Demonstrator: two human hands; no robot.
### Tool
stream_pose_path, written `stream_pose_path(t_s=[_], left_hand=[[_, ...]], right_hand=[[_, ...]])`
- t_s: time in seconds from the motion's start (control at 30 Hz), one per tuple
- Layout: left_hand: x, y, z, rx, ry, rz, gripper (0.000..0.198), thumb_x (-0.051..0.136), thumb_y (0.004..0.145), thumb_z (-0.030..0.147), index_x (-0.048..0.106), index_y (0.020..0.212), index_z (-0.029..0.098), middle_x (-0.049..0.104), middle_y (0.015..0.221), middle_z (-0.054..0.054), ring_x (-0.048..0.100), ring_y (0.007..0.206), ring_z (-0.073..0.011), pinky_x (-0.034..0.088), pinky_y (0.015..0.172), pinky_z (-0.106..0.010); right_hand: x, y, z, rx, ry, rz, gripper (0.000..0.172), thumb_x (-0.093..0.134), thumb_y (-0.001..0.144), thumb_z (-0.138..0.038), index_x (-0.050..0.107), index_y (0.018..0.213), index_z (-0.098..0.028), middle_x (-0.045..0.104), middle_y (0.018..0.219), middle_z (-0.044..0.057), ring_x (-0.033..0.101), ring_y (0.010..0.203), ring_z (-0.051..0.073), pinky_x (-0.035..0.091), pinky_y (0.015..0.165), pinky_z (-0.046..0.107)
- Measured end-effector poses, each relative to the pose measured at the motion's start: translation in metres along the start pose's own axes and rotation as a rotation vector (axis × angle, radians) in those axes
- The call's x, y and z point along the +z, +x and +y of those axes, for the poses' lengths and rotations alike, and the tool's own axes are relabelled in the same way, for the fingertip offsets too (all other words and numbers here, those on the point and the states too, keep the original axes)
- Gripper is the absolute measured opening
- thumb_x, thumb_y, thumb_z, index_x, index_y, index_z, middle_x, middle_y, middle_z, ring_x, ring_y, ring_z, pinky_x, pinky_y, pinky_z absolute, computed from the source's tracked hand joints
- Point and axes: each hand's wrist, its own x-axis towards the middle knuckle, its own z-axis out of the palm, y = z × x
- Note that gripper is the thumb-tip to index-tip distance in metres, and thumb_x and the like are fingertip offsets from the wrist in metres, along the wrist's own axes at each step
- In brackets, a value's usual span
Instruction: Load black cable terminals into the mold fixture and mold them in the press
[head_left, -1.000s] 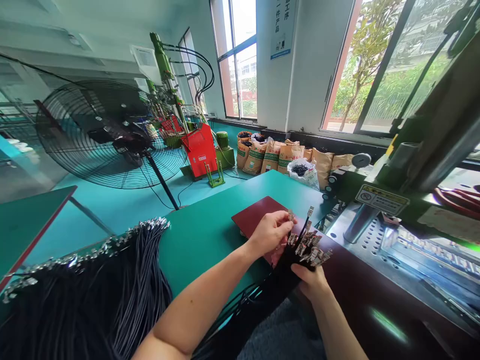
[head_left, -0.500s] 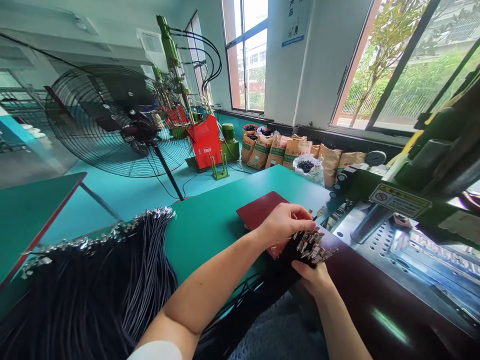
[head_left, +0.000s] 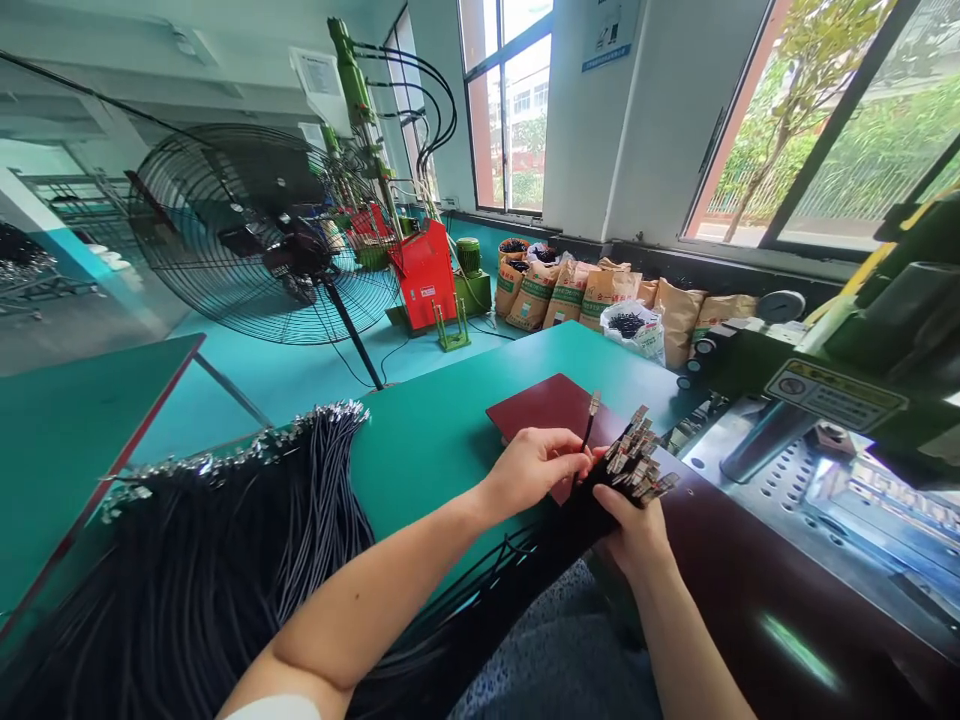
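My right hand (head_left: 634,530) is wrapped round a thick bundle of black cables (head_left: 559,550), just below their metal connector ends (head_left: 637,455). Between the thumb and fingers of my left hand (head_left: 536,465) is a single black cable (head_left: 590,420), whose metal connector points up, apart from the bundle's ends. Both hands are close together over the edge of a dark red board (head_left: 525,405). The bundle runs back toward my lap. At the left, a large pile of black cables (head_left: 202,560) lies on the green table with its connectors along the far edge.
A green tabletop (head_left: 420,450) stretches ahead, with a dark brown surface (head_left: 720,580) at the right. Beside it stands a press machine (head_left: 832,390) with a metal bed. Beyond are a large black fan (head_left: 285,250), a red machine (head_left: 427,275) and several paper sacks (head_left: 611,295).
My left hand has drawn back leftward from the connector ends, with one cable now standing apart in its fingers. My right hand still grips the bundle. The whole view has shifted slightly.
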Motion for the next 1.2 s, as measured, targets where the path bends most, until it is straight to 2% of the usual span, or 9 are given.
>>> stream_pose_path(t_s=[0.17, 0.3, 0.4, 0.47, 0.57, 0.67, 0.77, 1.0, 1.2], left_hand=[[-0.007, -0.011, -0.001, 0.082, 0.328, -0.047, 0.017, 0.055, 0.077, 0.028, 0.065, 0.069, 0.017, 0.067, 0.070, -0.001, 0.060, 0.070, -0.0154, 0.043, 0.067, -0.023], [0.012, -0.011, -0.011, 0.135, 0.038, 0.124, 0.018, 0.054, 0.078, 0.029, 0.063, 0.072, 0.015, 0.065, 0.106, -0.007, 0.061, 0.078, -0.0167, 0.046, 0.063, -0.024], [0.027, -0.011, -0.011, 0.256, -0.131, 0.274, 0.017, 0.055, 0.079, 0.031, 0.063, 0.080, 0.015, 0.064, 0.105, -0.007, 0.060, 0.089, -0.0178, 0.046, 0.078, -0.029], [0.027, -0.013, -0.004, 0.323, -0.174, 0.284, 0.017, 0.058, 0.077, 0.032, 0.063, 0.079, 0.016, 0.064, 0.101, -0.006, 0.057, 0.096, -0.0187, 0.042, 0.086, -0.030], [0.010, -0.020, 0.012, 0.284, -0.210, 0.233, 0.022, 0.063, 0.074, 0.037, 0.057, 0.073, 0.015, 0.065, 0.085, -0.004, 0.059, 0.083, -0.0160, 0.044, 0.074, -0.027], [-0.016, -0.033, 0.030, 0.206, -0.240, 0.066, 0.026, 0.064, 0.073, 0.040, 0.054, 0.075, 0.015, 0.061, 0.067, -0.001, 0.056, 0.065, -0.0116, 0.043, 0.064, -0.025], [-0.037, -0.046, 0.050, 0.252, -0.142, -0.067, 0.029, 0.057, 0.078, 0.043, 0.055, 0.077, 0.014, 0.063, 0.077, -0.005, 0.057, 0.073, -0.0127, 0.043, 0.068, -0.025], [-0.048, -0.054, 0.092, 0.407, 0.069, 0.217, 0.034, 0.043, 0.083, 0.053, 0.049, 0.079, 0.020, 0.049, 0.055, 0.004, 0.050, 0.052, -0.0087, 0.040, 0.053, -0.022], [-0.063, -0.066, 0.092, 0.463, 0.090, 0.134, 0.044, 0.073, 0.061, 0.039, 0.052, 0.097, 0.022, 0.054, 0.082, 0.001, 0.051, 0.071, -0.0097, 0.040, 0.060, -0.020]], right_hand=[[0.018, -0.003, -0.011, -0.025, -0.030, -0.004, 0.033, 0.072, 0.060, -0.016, 0.061, 0.091, -0.020, 0.067, 0.089, 0.005, 0.063, 0.083, 0.025, 0.052, 0.078, 0.042], [0.035, -0.005, -0.024, -0.054, -0.061, 0.014, 0.035, 0.073, 0.056, -0.015, 0.062, 0.089, -0.021, 0.068, 0.087, 0.004, 0.064, 0.081, 0.025, 0.051, 0.079, 0.043], [0.050, -0.004, -0.040, -0.085, -0.075, -0.003, 0.033, 0.072, 0.054, -0.014, 0.061, 0.084, -0.021, 0.068, 0.080, 0.002, 0.064, 0.080, 0.024, 0.051, 0.080, 0.042], [0.061, -0.002, -0.053, -0.120, -0.088, -0.032, 0.030, 0.070, 0.054, -0.013, 0.061, 0.081, -0.022, 0.066, 0.073, 0.000, 0.064, 0.076, 0.021, 0.051, 0.078, 0.040], [0.082, 0.001, -0.076, -0.197, -0.127, -0.107, 0.026, 0.068, 0.055, -0.011, 0.060, 0.077, -0.022, 0.062, 0.066, -0.003, 0.063, 0.071, 0.018, 0.051, 0.077, 0.037], [0.102, 0.006, -0.098, -0.249, -0.146, -0.177, 0.024, 0.065, 0.056, -0.009, 0.061, 0.076, -0.021, 0.059, 0.065, -0.004, 0.061, 0.065, 0.016, 0.053, 0.073, 0.036], [0.122, 0.010, -0.116, -0.262, -0.171, -0.201, 0.022, 0.064, 0.055, -0.008, 0.062, 0.075, -0.017, 0.058, 0.064, -0.002, 0.060, 0.062, 0.016, 0.054, 0.064, 0.034], [0.174, 0.008, -0.151, -0.373, -0.236, -0.289, 0.017, 0.050, 0.062, 0.000, 0.058, 0.069, -0.013, 0.054, 0.059, -0.003, 0.060, 0.059, 0.013, 0.052, 0.063, 0.031], [0.206, 0.012, -0.178, -0.418, -0.280, -0.161, 0.023, 0.041, 0.071, 0.007, 0.053, 0.067, -0.013, 0.050, 0.059, -0.006, 0.059, 0.057, 0.009, 0.049, 0.062, 0.033]])
